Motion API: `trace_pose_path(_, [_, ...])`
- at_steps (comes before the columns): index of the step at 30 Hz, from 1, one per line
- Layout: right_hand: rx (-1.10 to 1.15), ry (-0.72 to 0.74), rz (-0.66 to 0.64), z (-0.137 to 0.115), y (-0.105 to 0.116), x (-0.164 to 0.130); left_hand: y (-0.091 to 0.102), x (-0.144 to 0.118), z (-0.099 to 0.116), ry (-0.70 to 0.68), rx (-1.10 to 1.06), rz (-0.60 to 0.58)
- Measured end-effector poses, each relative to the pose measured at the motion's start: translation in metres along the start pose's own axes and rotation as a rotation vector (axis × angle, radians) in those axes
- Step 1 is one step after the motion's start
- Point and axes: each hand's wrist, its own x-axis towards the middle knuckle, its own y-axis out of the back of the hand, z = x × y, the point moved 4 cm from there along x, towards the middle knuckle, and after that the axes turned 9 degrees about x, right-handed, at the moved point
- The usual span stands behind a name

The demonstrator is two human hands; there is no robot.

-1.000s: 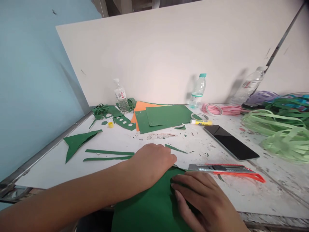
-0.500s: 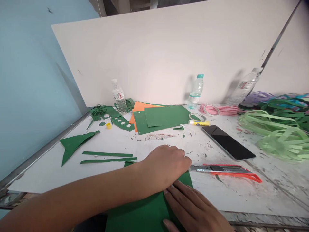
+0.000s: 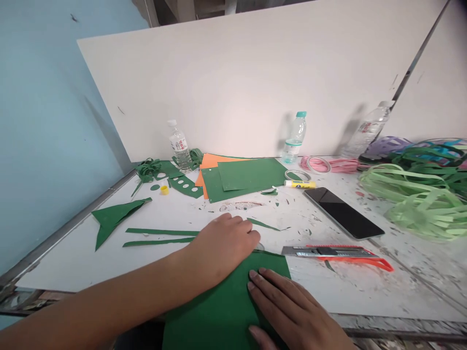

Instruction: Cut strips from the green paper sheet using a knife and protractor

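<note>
A sheet of green paper [image 3: 211, 311] lies in front of me and reaches over the table's near edge. My left hand [image 3: 226, 245] is curled closed at its far edge, knuckles up; the fingertips and whatever they may hold are hidden. A small, pale, clear-looking bit [image 3: 260, 247] shows beside these fingers, too little to name. My right hand [image 3: 288, 301] rests flat on the sheet's right part with fingers stretched out. Just right of the paper's far corner lies a utility knife [image 3: 332, 253] with a red handle. A thin green paper sliver [image 3: 264, 223] lies beyond my left hand.
Two green strips [image 3: 160, 232] and a folded green piece [image 3: 116, 216] lie left. Green and orange sheets [image 3: 251, 175], a glue stick [image 3: 299, 184] and water bottles [image 3: 295, 138] stand or lie farther back. A phone [image 3: 343, 214] and coiled paper strips [image 3: 426, 214] are right.
My left hand has slid left along the sheet's far edge, uncovering more of that edge and the thin green sliver. My right hand stays nearly in place, flat on the paper.
</note>
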Motion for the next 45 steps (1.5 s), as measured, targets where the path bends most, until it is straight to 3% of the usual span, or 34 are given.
trace_pose_path(8, [-0.011, -0.010, -0.035, -0.003, 0.007, 0.007, -0.015, -0.079, -0.026, 0.266, 0.112, 0.012])
trace_pose_path(14, [-0.018, -0.025, -0.085, -0.007, 0.011, 0.012, -0.021, -0.131, 0.008, 0.367, 0.065, 0.405])
trace_pose_path(19, [-0.070, -0.023, -0.152, -0.008, 0.013, 0.018, -0.043, -0.132, 0.027, 0.429, 0.037, 0.345])
trace_pose_path(25, [-0.086, 0.012, -0.325, 0.003, 0.008, 0.015, -0.055, -0.125, 0.023, 0.512, 0.083, 0.350])
trace_pose_path(27, [-0.041, -0.065, -0.331, 0.022, 0.013, 0.006, -0.057, -0.123, 0.021, 0.513, 0.102, 0.335])
trace_pose_path(32, [-0.067, -0.399, -0.109, 0.093, 0.039, -0.014, -0.063, -0.121, 0.023, 0.537, 0.121, 0.280])
trace_pose_path(35, [-0.007, -0.517, -0.158, 0.119, 0.041, -0.016, -0.070, -0.122, 0.028, 0.567, 0.116, 0.282])
trace_pose_path(41, [0.078, -0.633, -0.230, 0.133, 0.039, -0.013, -0.076, -0.129, 0.031, 0.648, 0.059, 0.314])
trace_pose_path(45, [0.078, -0.674, -0.181, 0.114, 0.044, 0.009, -0.075, -0.132, 0.033, 0.669, -0.005, 0.347])
